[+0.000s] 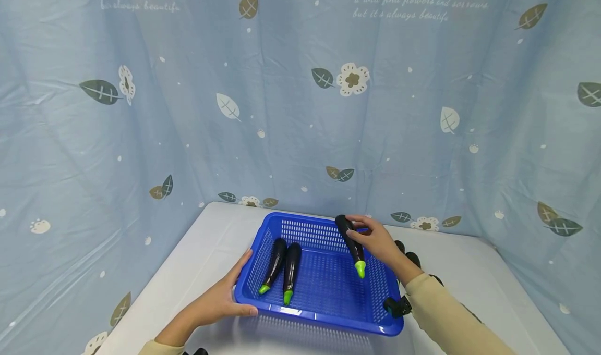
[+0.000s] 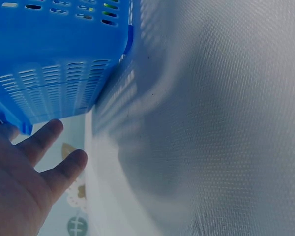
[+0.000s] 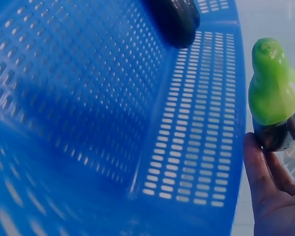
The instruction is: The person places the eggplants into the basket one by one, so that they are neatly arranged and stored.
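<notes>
A blue plastic basket (image 1: 328, 287) with slotted walls sits on the white table. Two dark eggplants (image 1: 274, 266) with green stem ends lie side by side in its left part. My right hand (image 1: 375, 240) pinches a third eggplant (image 1: 349, 240) over the basket's far right area, its green end (image 3: 275, 88) pointing toward me. My left hand (image 1: 218, 300) is at the basket's near left corner, fingers along the left side and thumb by the front rim. In the left wrist view its fingertips (image 2: 73, 160) are straight and spread beside the basket wall.
Dark rounded ends (image 1: 413, 259), apparently more eggplants, show right of the basket, partly hidden by my right forearm. A black wrist device (image 1: 398, 307) is visible near the basket's right rim. A blue patterned curtain (image 1: 281, 110) hangs behind and beside the white table (image 1: 469, 261).
</notes>
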Demonstrator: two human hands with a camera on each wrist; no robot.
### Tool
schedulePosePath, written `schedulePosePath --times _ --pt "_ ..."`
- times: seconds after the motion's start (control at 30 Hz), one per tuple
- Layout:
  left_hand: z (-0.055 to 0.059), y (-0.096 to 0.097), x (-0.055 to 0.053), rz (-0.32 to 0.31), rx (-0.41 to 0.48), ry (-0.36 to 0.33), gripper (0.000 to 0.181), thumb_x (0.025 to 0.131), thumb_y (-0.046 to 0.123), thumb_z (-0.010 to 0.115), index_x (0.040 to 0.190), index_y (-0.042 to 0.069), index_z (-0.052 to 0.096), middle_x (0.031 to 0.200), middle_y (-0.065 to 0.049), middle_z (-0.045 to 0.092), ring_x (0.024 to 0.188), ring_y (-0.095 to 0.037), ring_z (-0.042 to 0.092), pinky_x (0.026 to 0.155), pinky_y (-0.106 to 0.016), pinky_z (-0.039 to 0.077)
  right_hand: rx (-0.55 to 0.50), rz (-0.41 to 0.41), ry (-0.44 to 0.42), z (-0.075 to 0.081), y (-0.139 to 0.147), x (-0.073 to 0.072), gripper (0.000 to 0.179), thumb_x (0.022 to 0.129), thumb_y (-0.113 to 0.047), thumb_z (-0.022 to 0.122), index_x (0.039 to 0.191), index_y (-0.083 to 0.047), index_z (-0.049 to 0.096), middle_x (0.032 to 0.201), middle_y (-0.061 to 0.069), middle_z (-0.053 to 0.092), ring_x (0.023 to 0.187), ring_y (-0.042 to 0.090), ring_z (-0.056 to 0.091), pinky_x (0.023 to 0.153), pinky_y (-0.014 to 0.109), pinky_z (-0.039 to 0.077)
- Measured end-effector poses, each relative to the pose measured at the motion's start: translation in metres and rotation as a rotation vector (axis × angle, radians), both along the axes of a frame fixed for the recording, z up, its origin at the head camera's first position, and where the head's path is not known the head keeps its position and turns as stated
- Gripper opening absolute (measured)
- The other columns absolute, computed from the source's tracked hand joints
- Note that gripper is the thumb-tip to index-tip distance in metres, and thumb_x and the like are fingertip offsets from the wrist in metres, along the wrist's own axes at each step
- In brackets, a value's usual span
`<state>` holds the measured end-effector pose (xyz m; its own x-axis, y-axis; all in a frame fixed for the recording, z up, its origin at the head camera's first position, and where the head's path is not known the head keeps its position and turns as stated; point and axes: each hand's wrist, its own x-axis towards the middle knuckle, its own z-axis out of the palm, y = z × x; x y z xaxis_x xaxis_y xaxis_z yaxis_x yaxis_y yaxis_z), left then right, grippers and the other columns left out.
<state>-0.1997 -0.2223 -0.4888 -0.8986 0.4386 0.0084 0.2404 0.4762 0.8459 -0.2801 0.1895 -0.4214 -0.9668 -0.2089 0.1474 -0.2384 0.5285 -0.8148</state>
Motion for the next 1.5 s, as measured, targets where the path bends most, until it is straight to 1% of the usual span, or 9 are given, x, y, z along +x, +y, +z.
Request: schedulePosePath --times 0.2,0.43,0.6,0.77,0.9,1.0,1.13,1.3,1.5 --pt "0.000 0.000 0.000 0.007 -0.001 -0.011 0.128 0.076 0.035 0.090 0.164 0.032 -0.003 0.170 -0.017 0.002 0.149 -0.050 0.020 0.112 -0.069 0.028 0.004 -0.002 -0.008 -0.008 -0.011 -0.003 0.048 0.099 -0.029 0.069 0.143 -0.014 0.059 0.141 0.023 0.057 0.120 0.041 0.061 0.094 0.054 0.054" --pt "-0.001 0.000 0.000 -0.002 0.005 0.003 0.129 0.075 0.033 0.091 0.165 0.028 -0.002 0.170 -0.018 0.002 0.149 -0.050 0.019 0.112 -0.070 0.027 -0.020 0.002 -0.020 -0.016 -0.021 -0.007 0.046 0.098 -0.027 0.071 0.141 -0.015 0.061 0.138 0.021 0.059 0.118 0.038 0.063 0.092 0.049 0.056" --pt "0.000 0.000 0.000 0.001 0.002 0.002 0.129 0.075 0.034 0.091 0.165 0.029 -0.002 0.170 -0.018 0.003 0.149 -0.050 0.019 0.112 -0.070 0.027 -0.039 0.017 -0.032 -0.021 -0.029 -0.010 0.044 0.097 -0.025 0.072 0.139 -0.015 0.063 0.136 0.019 0.060 0.117 0.036 0.063 0.089 0.047 0.057" --pt "-0.001 0.000 0.000 0.000 0.006 -0.005 0.129 0.075 0.035 0.091 0.165 0.029 -0.002 0.170 -0.017 0.002 0.150 -0.049 0.019 0.112 -0.069 0.027 -0.035 0.001 -0.037 -0.024 -0.035 -0.010 0.042 0.095 -0.023 0.073 0.136 -0.016 0.065 0.132 0.018 0.063 0.113 0.034 0.065 0.087 0.046 0.058" --pt "-0.001 0.000 -0.001 -0.004 0.003 -0.002 0.129 0.075 0.035 0.091 0.165 0.030 -0.003 0.170 -0.018 0.003 0.149 -0.050 0.020 0.112 -0.069 0.029 -0.023 -0.006 -0.050 -0.026 -0.040 -0.009 0.040 0.095 -0.024 0.074 0.134 -0.017 0.067 0.131 0.017 0.064 0.112 0.034 0.065 0.089 0.047 0.057" --pt "-0.001 0.000 -0.001 -0.004 0.001 0.000 0.129 0.076 0.035 0.090 0.165 0.029 -0.003 0.170 -0.018 0.003 0.149 -0.050 0.021 0.112 -0.068 0.029 -0.016 0.003 -0.051 -0.027 -0.043 -0.010 0.040 0.094 -0.024 0.074 0.133 -0.015 0.068 0.129 0.017 0.065 0.112 0.034 0.065 0.088 0.047 0.057" --pt "-0.001 0.000 -0.001 -0.003 -0.001 0.006 0.129 0.076 0.034 0.090 0.165 0.025 -0.002 0.170 -0.018 0.003 0.149 -0.050 0.021 0.112 -0.068 0.030 -0.017 0.032 -0.060 -0.028 -0.048 -0.011 0.041 0.094 -0.023 0.075 0.132 -0.012 0.068 0.126 0.018 0.066 0.111 0.034 0.065 0.086 0.046 0.058" --pt "0.000 0.000 0.000 -0.001 0.003 -0.001 0.129 0.076 0.035 0.091 0.165 0.027 -0.002 0.170 -0.018 0.004 0.148 -0.050 0.023 0.111 -0.067 0.031 -0.021 0.065 -0.107 -0.032 -0.054 -0.011 0.040 0.094 -0.021 0.075 0.132 -0.010 0.068 0.126 0.019 0.065 0.113 0.034 0.064 0.086 0.045 0.058" --pt "0.000 0.001 0.000 -0.002 0.006 0.004 0.130 0.075 0.034 0.091 0.165 0.026 -0.002 0.170 -0.019 0.004 0.148 -0.050 0.024 0.111 -0.066 0.031 -0.032 0.080 -0.158 -0.036 -0.061 -0.009 0.039 0.094 -0.020 0.075 0.131 -0.010 0.068 0.127 0.018 0.065 0.109 0.031 0.066 0.086 0.044 0.059"
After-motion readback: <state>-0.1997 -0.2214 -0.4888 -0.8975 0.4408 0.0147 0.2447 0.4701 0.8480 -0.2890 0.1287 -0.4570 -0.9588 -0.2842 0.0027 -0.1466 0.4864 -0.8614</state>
